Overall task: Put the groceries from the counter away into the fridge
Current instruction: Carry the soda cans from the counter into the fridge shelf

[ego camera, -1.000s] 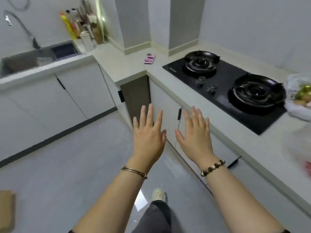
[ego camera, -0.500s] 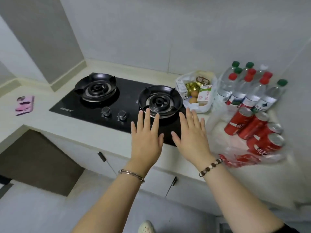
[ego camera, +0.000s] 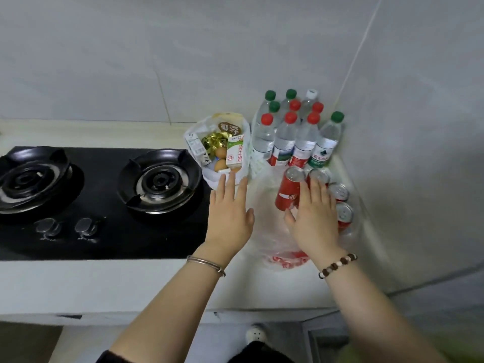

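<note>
Groceries stand at the counter's right end. A white bag (ego camera: 209, 176) holds milk cartons (ego camera: 235, 150), eggs and a gold packet. Behind it to the right stand several water bottles (ego camera: 285, 137) with red and green caps. Several red cans (ego camera: 288, 192) sit inside a clear plastic bag (ego camera: 269, 231). My left hand (ego camera: 230, 213) hovers flat with straight fingers just in front of the white bag, holding nothing. My right hand (ego camera: 314, 216) is stretched flat over the cans, fingers straight; whether it touches them I cannot tell. The fridge is not in view.
A black two-burner gas hob (ego camera: 104, 200) with two knobs fills the counter left of the groceries. A white wall (ego camera: 419, 179) closes the corner right behind the bottles and cans. The pale counter edge (ego camera: 131, 289) runs along the front, with floor and my shoe below.
My view swung right from the kitchen floor and sink to the grocery corner. Both hands stayed flat and moved forward, the right one now over the cans.
</note>
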Demonstrator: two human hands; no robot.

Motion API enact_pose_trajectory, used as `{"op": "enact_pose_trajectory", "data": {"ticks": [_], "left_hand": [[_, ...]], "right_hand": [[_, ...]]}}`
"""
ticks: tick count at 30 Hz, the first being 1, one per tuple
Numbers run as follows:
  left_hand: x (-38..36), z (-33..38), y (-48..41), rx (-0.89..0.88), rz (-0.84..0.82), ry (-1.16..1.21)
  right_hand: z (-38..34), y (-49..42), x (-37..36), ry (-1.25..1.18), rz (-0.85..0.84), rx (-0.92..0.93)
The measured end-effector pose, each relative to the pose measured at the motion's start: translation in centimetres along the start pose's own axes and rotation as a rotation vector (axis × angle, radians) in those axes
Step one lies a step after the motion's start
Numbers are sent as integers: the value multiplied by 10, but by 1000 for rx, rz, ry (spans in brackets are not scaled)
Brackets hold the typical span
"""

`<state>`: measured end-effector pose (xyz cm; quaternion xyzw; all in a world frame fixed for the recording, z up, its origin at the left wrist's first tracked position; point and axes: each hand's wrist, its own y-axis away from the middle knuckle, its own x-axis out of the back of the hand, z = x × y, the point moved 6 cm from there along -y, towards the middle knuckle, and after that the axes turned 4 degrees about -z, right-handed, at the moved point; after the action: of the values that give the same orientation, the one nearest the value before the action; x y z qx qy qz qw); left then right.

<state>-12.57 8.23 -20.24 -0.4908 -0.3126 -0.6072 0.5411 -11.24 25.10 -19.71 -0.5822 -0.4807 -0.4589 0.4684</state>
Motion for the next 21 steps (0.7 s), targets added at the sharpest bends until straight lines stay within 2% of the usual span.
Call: {"op": "enact_pose_trajectory", "data": {"ticks": [5, 10, 15, 21], "left_hand": [[-39, 47, -52, -82, -118, 114], [-65, 76, -106, -91, -167, 238], [-89, 92, -127, -100, -332, 133], [-86, 89, -124, -71, -304, 73]], "right_hand": [[68, -18, 1, -72, 3, -236], [104, -21, -9, -171, -108, -364], [114, -22, -17, -138, -192, -428], [119, -23, -29, -205, -258, -489]]}}
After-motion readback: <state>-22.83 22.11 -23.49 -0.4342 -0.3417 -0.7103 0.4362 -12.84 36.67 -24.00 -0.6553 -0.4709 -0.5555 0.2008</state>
